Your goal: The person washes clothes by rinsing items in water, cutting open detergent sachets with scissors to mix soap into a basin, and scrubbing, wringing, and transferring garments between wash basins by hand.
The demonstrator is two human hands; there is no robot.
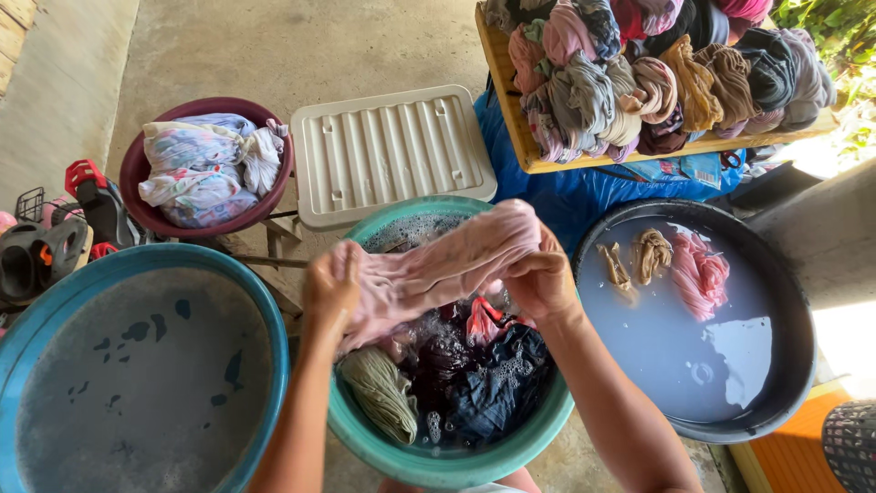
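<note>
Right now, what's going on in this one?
A person is hand-washing clothes. Both hands, left hand and right hand, grip a wet pink cloth stretched between them over a green basin of sudsy water and dark garments. A black tub holds three twisted pieces soaking; wrung clothes pile on a wooden tray behind.

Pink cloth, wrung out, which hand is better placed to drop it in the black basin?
Probably the right hand: it grips the pink cloth on the side nearest the black basin.
</note>
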